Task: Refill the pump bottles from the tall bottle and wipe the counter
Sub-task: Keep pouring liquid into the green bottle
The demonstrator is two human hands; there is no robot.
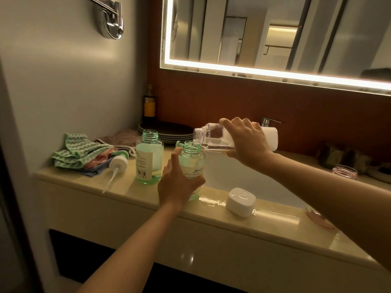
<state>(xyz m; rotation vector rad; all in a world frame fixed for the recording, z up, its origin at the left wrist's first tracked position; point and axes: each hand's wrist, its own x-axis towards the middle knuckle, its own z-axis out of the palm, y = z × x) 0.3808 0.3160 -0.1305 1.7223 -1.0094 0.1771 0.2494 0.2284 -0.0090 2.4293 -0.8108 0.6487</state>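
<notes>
My right hand grips the tall clear bottle, tipped almost flat with its open neck over the mouth of a green pump bottle. That bottle stands at the counter's front edge, and my left hand holds it around its lower body. A second green pump bottle stands open to the left, partly filled. One pump head with its long tube lies on the counter beside it; another green pump part peeks out behind the held bottle. A white cap lies on the wet counter.
Folded cloths, green, pink and blue, are piled at the counter's left end. Dark plates are stacked at the back with a dark bottle in the corner. The sink and faucet lie behind my right arm. A pink glass stands at right.
</notes>
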